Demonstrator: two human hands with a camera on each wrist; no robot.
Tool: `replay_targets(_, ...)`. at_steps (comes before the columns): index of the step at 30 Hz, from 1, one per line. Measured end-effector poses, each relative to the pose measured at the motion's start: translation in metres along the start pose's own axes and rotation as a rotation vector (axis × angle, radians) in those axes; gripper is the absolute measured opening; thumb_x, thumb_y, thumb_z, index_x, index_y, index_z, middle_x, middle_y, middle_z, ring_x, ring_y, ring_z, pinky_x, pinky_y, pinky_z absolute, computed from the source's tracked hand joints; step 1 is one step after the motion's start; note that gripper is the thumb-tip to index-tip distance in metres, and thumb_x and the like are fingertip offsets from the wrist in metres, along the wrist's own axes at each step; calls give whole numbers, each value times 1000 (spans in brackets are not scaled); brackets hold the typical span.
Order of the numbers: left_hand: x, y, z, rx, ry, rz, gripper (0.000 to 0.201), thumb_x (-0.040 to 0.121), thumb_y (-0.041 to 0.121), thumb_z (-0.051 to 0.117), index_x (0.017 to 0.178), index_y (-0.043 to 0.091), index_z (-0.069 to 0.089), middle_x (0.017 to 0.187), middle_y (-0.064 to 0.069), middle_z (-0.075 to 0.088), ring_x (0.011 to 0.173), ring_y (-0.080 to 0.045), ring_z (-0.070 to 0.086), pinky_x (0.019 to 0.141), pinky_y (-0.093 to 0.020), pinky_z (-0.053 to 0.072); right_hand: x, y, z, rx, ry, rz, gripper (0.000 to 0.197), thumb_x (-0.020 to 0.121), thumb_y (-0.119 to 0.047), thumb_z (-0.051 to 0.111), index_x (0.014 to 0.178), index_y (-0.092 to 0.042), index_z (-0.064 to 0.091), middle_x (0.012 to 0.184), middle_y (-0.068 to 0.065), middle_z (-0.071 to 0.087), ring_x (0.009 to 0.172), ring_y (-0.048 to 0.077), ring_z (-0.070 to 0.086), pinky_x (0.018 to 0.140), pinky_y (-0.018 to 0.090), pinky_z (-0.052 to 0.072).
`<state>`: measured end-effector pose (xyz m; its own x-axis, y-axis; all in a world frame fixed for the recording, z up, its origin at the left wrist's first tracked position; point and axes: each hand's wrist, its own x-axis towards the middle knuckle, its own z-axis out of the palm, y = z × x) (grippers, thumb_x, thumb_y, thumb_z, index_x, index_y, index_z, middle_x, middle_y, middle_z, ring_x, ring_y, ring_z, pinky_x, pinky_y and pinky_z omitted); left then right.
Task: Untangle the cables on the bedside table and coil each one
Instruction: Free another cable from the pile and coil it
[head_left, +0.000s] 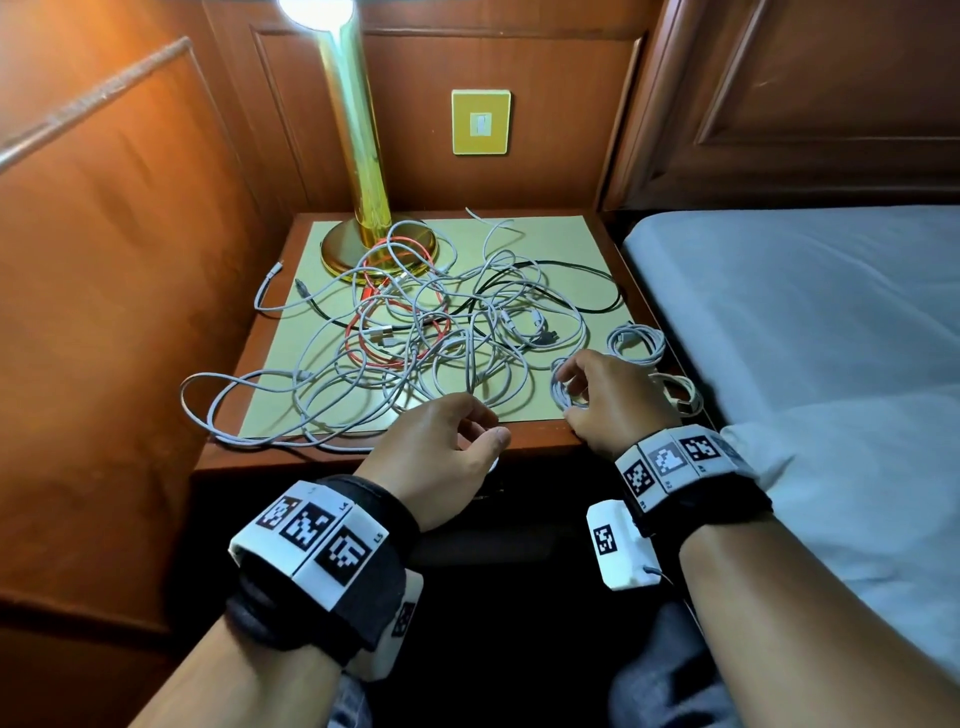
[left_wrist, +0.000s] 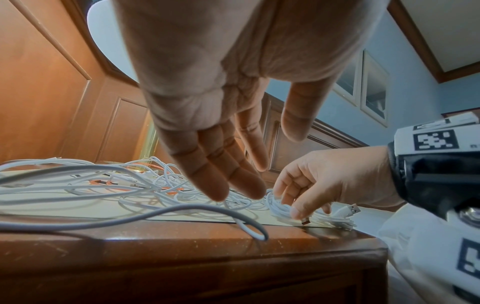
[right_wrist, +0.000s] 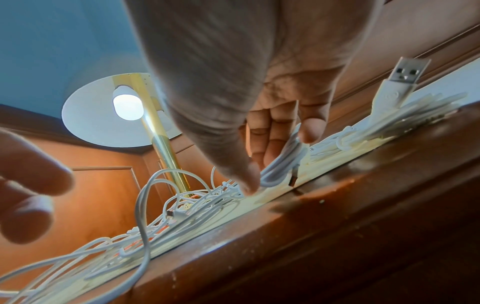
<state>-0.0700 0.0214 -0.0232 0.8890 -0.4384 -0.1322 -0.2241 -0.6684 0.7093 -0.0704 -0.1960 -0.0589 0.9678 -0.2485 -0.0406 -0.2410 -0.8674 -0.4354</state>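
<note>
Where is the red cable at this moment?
In the head view the red cable lies in the middle of the tangle on the bedside table, under white cables, just in front of the brass lamp base, beyond the left hand.

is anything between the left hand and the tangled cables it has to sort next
Nothing visible. The left hand hovers empty at the table's front edge, with the tangled cables lying just beyond its fingers. The right hand holds a coiled white cable off to the side.

A loose tangle of white, orange and black cables (head_left: 415, 322) sprawls across the bedside table's (head_left: 540, 434) middle; small white coiled bundles (head_left: 636, 343) lie along its right edge.
</note>
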Motion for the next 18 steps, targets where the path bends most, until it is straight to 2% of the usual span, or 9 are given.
replay_targets(4,0,2,0,9,0,3,22,96,45,59,108,29,67,97,14,66,84,5,57,63,-6,37,-2,-2,-5,224,87,12,29,80,-13,71,104,-25,59,91,-10,64,85,13,63,79,29,53)
replay_targets(8,1,2,0,0,3,5,23,96,45,58,109,28,66,98,15,66,86,5,58,65,-6,38,-3,-5,-15,640,143,123,26,81,-9,72,103,-18,62,87,-3,68,73,14,67,67,26,54)
replay_targets(11,2,4,2,-1,0,5,23,96,46,59,109,28,66,97,15,66,85,5,58,63,-5,38,1,-5,-20,903,105,246,26,84,-3,67,108,-13,61,80,1,69,58,9,66,50,22,46)
replay_targets(15,3,6,4,-5,-12,8,24,96,46,58,110,29,65,98,14,65,84,6,57,61,-4,36,3,-6,-22,1170,82,347,23,89,0,60,105,-17,61,72,0,68,55,12,63,51,26,39)
replay_targets(18,4,7,5,-53,-23,-3,25,96,46,59,111,27,66,98,13,66,85,3,60,68,-13,45,-1,-9,-29,1342,50,335,23,93,1,52,101,-19,60,80,2,68,58,11,61,51,26,36)
